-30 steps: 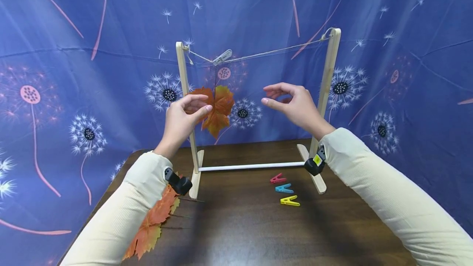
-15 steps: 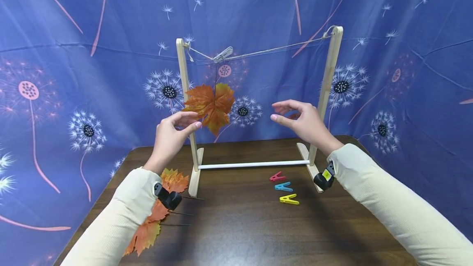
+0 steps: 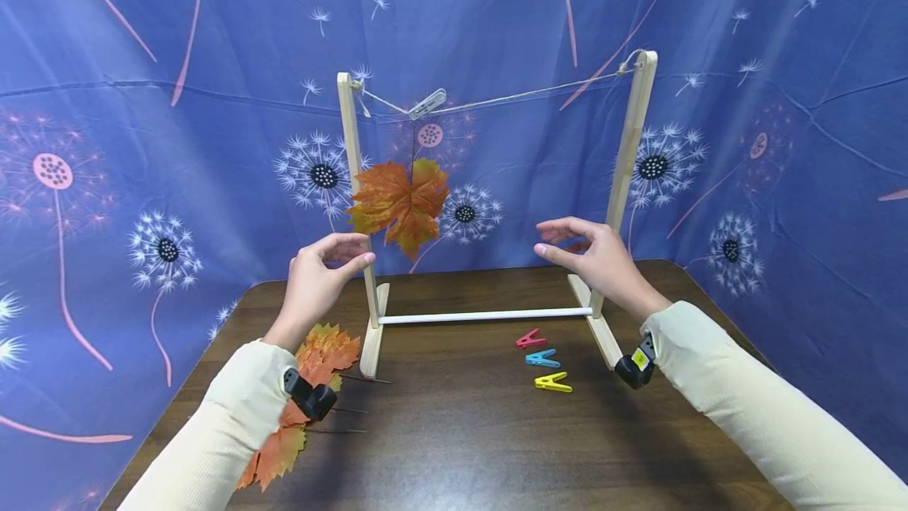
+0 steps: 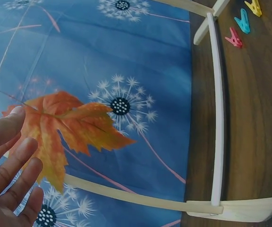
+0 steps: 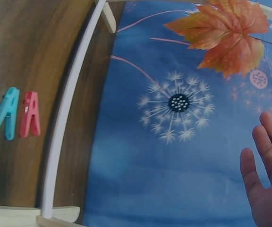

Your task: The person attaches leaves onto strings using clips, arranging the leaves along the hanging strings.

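Head view: jagged orange leaf point(image 3: 403, 203), seemingly yellow-tinged; left grip point(image 3: 315, 274) and right grip point(image 3: 599, 257) loosely wide.

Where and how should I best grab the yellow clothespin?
Probably by the two spread handles of the yellow clothespin, coming in from the right with your right hand, thumb on one, finger on the other. It lies flat on the table, its arms meeting at the left and splaying toward the right, so a pinch there would likely open it.
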The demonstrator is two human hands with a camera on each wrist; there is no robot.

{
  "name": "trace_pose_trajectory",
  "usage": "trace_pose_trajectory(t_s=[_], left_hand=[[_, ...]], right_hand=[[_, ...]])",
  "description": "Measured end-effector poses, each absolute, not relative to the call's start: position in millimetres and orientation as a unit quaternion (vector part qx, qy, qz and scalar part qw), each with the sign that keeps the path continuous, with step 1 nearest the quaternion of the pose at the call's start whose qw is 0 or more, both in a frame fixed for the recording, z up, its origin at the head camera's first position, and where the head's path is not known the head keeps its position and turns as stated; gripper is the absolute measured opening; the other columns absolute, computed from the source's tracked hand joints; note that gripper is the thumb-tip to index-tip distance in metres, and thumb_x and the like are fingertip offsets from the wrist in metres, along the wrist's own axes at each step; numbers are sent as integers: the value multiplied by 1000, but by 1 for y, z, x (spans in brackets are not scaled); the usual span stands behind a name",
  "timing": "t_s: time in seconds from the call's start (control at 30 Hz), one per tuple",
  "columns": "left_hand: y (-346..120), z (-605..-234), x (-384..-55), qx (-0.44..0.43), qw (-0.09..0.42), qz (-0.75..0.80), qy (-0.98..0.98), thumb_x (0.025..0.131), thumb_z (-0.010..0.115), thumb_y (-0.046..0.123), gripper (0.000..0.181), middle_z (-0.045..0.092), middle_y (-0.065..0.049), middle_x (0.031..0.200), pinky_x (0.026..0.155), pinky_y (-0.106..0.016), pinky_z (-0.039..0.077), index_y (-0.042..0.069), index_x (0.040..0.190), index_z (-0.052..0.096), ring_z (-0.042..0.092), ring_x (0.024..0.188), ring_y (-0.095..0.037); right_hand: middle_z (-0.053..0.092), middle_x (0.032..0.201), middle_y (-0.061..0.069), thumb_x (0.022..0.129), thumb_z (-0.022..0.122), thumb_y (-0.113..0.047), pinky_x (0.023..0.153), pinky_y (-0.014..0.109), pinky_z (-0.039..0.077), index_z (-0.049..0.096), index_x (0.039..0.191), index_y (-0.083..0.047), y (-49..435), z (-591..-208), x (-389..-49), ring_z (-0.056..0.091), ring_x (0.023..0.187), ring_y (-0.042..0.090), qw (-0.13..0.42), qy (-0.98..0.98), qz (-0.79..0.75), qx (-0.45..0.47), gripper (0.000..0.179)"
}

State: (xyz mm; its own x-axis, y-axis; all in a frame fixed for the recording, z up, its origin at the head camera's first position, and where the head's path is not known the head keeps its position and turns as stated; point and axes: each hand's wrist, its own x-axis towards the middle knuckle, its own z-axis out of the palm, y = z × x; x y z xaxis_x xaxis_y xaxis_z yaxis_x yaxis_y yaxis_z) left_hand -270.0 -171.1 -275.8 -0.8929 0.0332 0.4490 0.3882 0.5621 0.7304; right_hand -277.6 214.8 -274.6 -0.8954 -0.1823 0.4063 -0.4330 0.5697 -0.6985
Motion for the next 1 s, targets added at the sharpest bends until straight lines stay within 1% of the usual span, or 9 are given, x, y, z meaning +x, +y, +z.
trace_pose_trajectory(t_s=[0.13,0.23,0.37,0.5,0.63,0.8,1.0], left_hand=[[-175,-283,-268,-118,193,-453,-862,95,76,22,33,76,-12,106,91,-40,51,7,123,72,70,101,-26],[-178,-288,-267,-116,190,-455,-862,94,76,23,33,76,-11,106,88,-32,51,8,123,72,70,100,-25],[-182,-295,-266,-116,182,-454,-864,93,77,24,34,76,-11,105,83,-25,51,8,123,72,71,97,-24],[-185,-303,-265,-115,176,-455,-865,93,78,20,32,76,-11,104,79,-22,50,7,122,73,71,94,-23],[-188,-310,-264,-111,169,-452,-869,93,78,19,31,76,-11,104,79,-22,51,7,121,73,71,94,-23],[-193,-319,-261,-106,151,-449,-874,92,78,21,32,76,-10,105,80,-25,52,8,121,73,70,95,-23],[-197,-333,-257,-90,131,-451,-878,92,79,23,33,76,-9,105,83,-32,53,8,121,73,70,96,-22]], right_hand=[[71,117,7,96,72,-35,91,39,48,68,129,-12,220,-283,-275,63,106,23,140,-881,418,170,40],[71,117,5,96,73,-36,88,33,49,68,129,-13,224,-289,-273,63,105,22,134,-883,418,167,41],[71,116,6,95,74,-34,85,30,50,68,129,-13,227,-296,-271,64,103,22,132,-881,423,164,40],[71,115,7,95,75,-30,84,28,51,68,128,-10,229,-303,-269,65,102,24,128,-877,433,164,40],[72,114,7,95,75,-29,81,24,50,68,128,-9,232,-310,-268,65,102,22,124,-875,439,164,39],[73,113,6,94,76,-28,79,24,51,69,127,-9,235,-320,-266,64,99,16,118,-875,440,164,38],[74,112,7,93,77,-22,83,24,52,70,124,-7,240,-330,-259,65,97,9,126,-870,444,170,36]])
